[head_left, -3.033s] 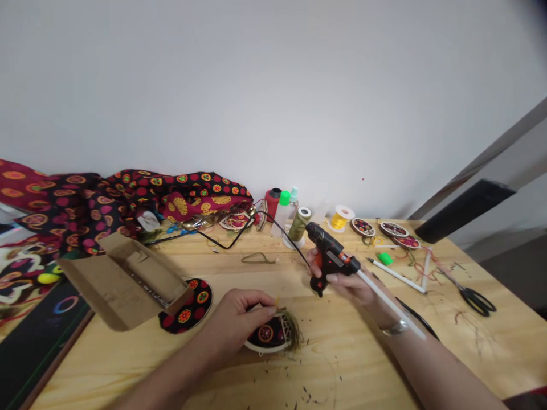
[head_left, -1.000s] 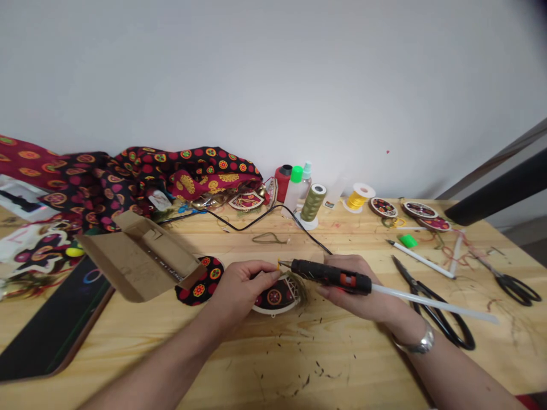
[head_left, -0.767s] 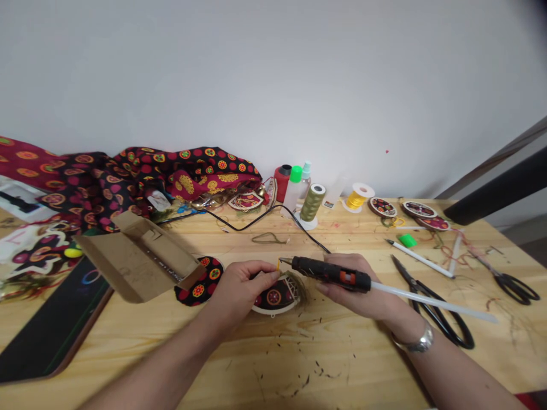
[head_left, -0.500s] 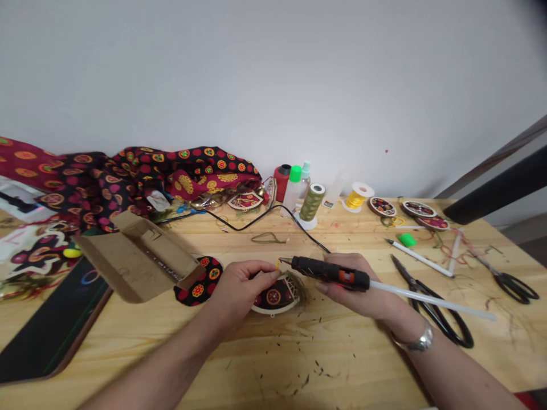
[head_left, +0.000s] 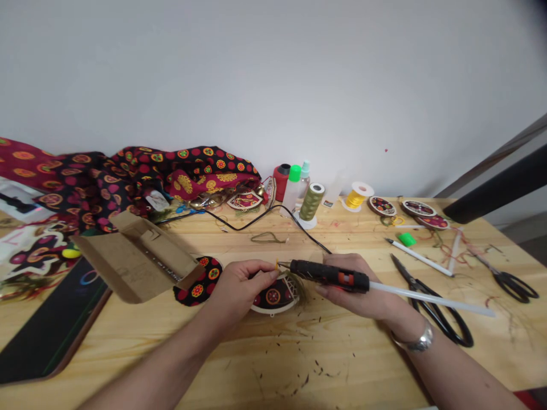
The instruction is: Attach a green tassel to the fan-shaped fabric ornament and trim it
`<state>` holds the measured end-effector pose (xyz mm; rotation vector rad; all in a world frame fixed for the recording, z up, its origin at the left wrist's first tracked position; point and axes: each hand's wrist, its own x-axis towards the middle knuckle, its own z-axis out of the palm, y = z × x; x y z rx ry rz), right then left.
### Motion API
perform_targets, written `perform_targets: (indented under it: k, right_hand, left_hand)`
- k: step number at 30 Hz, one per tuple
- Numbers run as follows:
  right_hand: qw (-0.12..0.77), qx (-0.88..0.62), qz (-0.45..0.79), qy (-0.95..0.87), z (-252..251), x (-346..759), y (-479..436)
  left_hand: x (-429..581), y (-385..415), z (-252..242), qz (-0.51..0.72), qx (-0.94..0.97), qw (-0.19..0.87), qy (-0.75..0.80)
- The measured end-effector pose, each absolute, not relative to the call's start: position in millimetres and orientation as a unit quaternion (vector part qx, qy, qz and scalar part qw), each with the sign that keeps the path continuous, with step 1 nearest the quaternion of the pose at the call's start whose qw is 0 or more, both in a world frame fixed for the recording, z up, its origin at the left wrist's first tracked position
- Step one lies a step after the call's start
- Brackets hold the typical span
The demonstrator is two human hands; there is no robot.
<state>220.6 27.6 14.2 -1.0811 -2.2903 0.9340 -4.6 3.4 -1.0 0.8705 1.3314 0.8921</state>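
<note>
My right hand (head_left: pixel 354 285) is wrapped round a black glue gun (head_left: pixel 329 274), with a long clear glue stick (head_left: pixel 431 299) poking out of its back end. The nozzle points left and meets a short yellow cord (head_left: pixel 277 266) at my left fingertips. My left hand (head_left: pixel 243 287) pinches that cord between thumb and index finger. Under the left fingers lies an oval ornament (head_left: pixel 273 297) of dark patterned fabric with a pale rim and lattice end. The hand covers its left part. Green threads show by its right end.
An open cardboard box (head_left: pixel 141 262), a patterned fabric piece (head_left: pixel 205 282) and a phone (head_left: pixel 47 319) lie left. Black scissors (head_left: pixel 436 307), a white pencil (head_left: pixel 421 258) and a second pair of scissors (head_left: pixel 508 282) lie right. Behind stand a green thread spool (head_left: pixel 313 202) and a yellow cord spool (head_left: pixel 356 197).
The glue gun's nozzle has shifted slightly left and down, onto the yellow cord. Both hands otherwise stay in nearly the same place.
</note>
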Motion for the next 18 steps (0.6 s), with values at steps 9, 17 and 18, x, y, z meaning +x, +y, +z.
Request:
perform_targets:
  k: [9, 17, 18]
  right_hand:
    - [0.238, -0.373, 0.333, -0.832, 14.7, 220.2, 28.6]
    - [0.226, -0.378, 0.326, -0.837, 13.0, 219.9, 28.9]
    - [0.225, -0.377, 0.325, -0.837, 13.1, 219.7, 28.9]
  left_hand:
    - [-3.0, 3.2, 1.3, 0.39, 0.368, 0.619, 0.574]
    - [-3.4, 2.2, -0.2, 0.385, 0.394, 0.6, 0.58]
    - [-3.2, 2.4, -0.3, 0.383, 0.398, 0.597, 0.581]
